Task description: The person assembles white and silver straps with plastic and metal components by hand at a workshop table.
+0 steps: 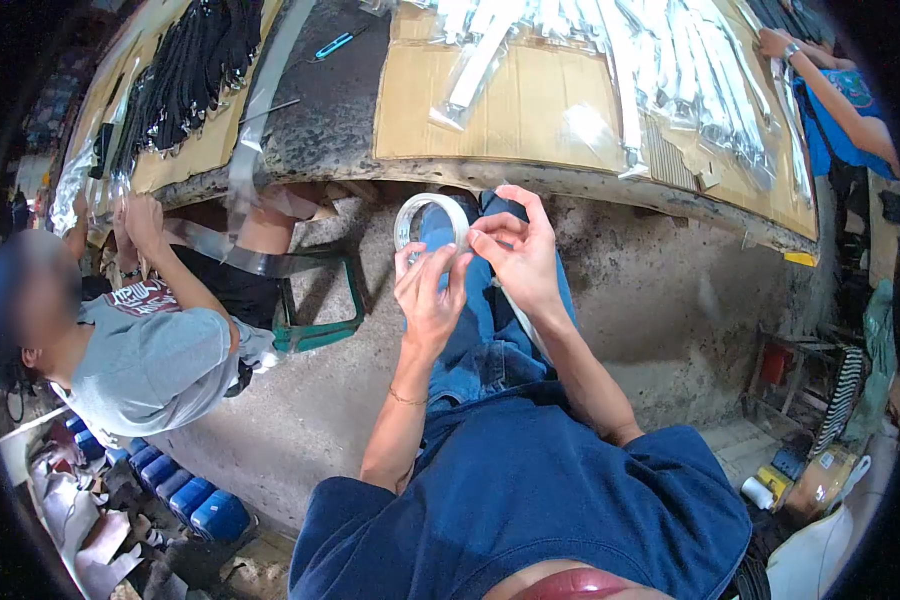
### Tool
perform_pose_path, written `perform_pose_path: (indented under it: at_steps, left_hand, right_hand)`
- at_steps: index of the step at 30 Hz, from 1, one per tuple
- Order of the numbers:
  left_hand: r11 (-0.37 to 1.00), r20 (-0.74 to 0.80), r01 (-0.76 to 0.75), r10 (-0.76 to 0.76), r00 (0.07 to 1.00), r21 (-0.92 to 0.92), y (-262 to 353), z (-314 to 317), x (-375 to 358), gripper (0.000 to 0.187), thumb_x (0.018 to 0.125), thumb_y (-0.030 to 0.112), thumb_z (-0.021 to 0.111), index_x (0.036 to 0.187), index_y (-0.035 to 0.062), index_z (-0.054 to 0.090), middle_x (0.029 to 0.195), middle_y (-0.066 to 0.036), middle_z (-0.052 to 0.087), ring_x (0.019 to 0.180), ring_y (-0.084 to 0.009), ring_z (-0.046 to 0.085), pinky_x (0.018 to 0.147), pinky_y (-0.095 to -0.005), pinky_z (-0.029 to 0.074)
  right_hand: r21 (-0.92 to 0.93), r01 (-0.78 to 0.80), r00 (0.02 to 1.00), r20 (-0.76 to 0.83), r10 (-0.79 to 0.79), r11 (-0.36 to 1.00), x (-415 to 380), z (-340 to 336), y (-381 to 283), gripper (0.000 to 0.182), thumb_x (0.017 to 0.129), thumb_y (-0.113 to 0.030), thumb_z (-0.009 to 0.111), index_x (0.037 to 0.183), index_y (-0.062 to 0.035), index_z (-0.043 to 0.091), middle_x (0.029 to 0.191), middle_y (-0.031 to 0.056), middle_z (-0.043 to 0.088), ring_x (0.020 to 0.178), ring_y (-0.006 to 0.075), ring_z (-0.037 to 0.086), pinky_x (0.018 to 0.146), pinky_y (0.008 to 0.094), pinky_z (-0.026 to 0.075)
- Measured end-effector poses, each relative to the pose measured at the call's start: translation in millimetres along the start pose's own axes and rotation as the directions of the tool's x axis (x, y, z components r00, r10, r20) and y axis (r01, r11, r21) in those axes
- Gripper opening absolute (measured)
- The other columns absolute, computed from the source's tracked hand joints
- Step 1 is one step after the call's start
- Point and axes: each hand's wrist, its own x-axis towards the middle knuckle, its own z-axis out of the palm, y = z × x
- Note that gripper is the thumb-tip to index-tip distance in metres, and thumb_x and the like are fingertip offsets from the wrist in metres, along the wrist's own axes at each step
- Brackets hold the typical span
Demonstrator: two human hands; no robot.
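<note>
A roll of pale tape (403, 222) is held upright above my lap, in front of the table's edge. My left hand (431, 295) has its fingers closed on the roll's lower rim. My right hand (522, 250) is at the roll's right side, thumb and fingers pinched together near its edge; what they pinch is too small to make out. Blue jeans (480, 345) show beneath both hands.
The table (355, 168) bears cardboard (530, 110), white wrapped strips (670, 80), black strips (195, 75) and a blue cutter (334, 45). A seated co-worker (160, 350) is at left, another person (850, 115) at upper right. Blue containers (218, 514) stand lower left.
</note>
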Motion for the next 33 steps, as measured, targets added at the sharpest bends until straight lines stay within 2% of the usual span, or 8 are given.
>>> perform_pose_path:
  at_steps: [11,14,17,21,24,26,30,33]
  left_hand:
    - [0.999,0.034,-0.016,0.015,0.999,0.033,1,0,1,0.028,0.074,0.001,0.079,0.096,0.0025,0.062,0.077,-0.007,0.067,0.066,-0.0218,0.064,0.077,-0.0403,0.049]
    - [0.999,0.032,-0.04,0.038,0.999,0.034,0,1,1,0.031,0.077,0.003,0.077,0.103,0.0053,0.06,0.077,-0.005,0.067,0.06,-0.0185,0.061,0.076,-0.0383,0.047]
    - [0.998,0.033,-0.025,0.023,0.999,0.049,1,2,-1,0.033,0.076,0.003,0.078,0.104,0.0057,0.06,0.076,-0.005,0.067,0.059,-0.0184,0.06,0.073,-0.0368,0.046]
    - [0.996,0.048,0.013,-0.017,0.999,0.085,5,1,-1,0.034,0.076,0.002,0.077,0.106,0.0057,0.06,0.074,-0.006,0.067,0.057,-0.0183,0.059,0.07,-0.0343,0.044]
    - [0.987,0.052,0.149,-0.152,0.987,0.054,11,2,1,0.038,0.076,0.002,0.077,0.109,0.0064,0.06,0.076,-0.007,0.068,0.059,-0.0192,0.06,0.069,-0.0325,0.044]
    - [0.952,0.061,0.301,-0.297,0.953,-0.061,12,5,2,0.039,0.075,0.002,0.078,0.11,0.007,0.061,0.079,-0.01,0.07,0.063,-0.0213,0.062,0.068,-0.033,0.047]
    - [0.924,0.088,0.37,-0.362,0.928,-0.1,18,3,12,0.036,0.076,0.005,0.078,0.108,0.0079,0.063,0.081,-0.013,0.07,0.068,-0.025,0.064,0.065,-0.0362,0.05]
    - [0.864,0.142,0.497,-0.483,0.864,-0.08,15,1,23,0.027,0.08,0.007,0.076,0.105,0.0022,0.064,0.086,-0.015,0.07,0.076,-0.0247,0.071,0.067,-0.0304,0.054]
  right_hand:
    - [-0.024,-0.012,1.0,0.028,0.013,1.0,6,-5,-2,0.047,0.08,0.009,0.068,0.12,-0.0021,0.046,0.083,0.008,0.067,0.077,0.0103,0.064,0.068,0.0237,0.052]
    - [0.019,-0.052,0.999,0.018,0.051,0.998,4,-5,-2,0.046,0.079,0.01,0.067,0.119,-0.0027,0.048,0.083,0.0072,0.066,0.08,0.0111,0.063,0.076,0.0264,0.051]
    - [0.004,-0.034,0.999,-0.004,0.034,0.999,4,-3,-2,0.046,0.079,0.01,0.067,0.118,-0.0014,0.048,0.082,0.0064,0.066,0.079,0.0103,0.062,0.075,0.0254,0.051]
    - [-0.112,0.094,0.995,-0.031,-0.098,0.989,-1,5,0,0.044,0.079,0.011,0.066,0.118,0.0,0.047,0.084,0.0066,0.065,0.079,0.0095,0.061,0.074,0.024,0.05]
    - [-0.109,0.19,0.979,-0.056,-0.197,0.976,-2,6,5,0.043,0.08,0.011,0.065,0.117,0.0008,0.046,0.087,0.0078,0.064,0.079,0.0097,0.06,0.072,0.0232,0.05]
    - [-0.082,0.23,0.969,-0.07,-0.235,0.97,-2,5,11,0.042,0.08,0.01,0.065,0.116,0.0012,0.046,0.088,0.0087,0.064,0.079,0.0102,0.061,0.07,0.023,0.05]
    - [-0.016,0.321,0.939,-0.126,-0.32,0.947,-2,5,16,0.043,0.08,0.013,0.064,0.116,0.0,0.045,0.092,0.0089,0.062,0.085,0.0107,0.059,0.074,0.0234,0.05]
    - [0.065,0.31,0.944,-0.137,-0.299,0.949,0,8,13,0.043,0.079,0.014,0.064,0.115,-0.0003,0.045,0.092,0.0088,0.062,0.086,0.0113,0.059,0.075,0.0237,0.05]
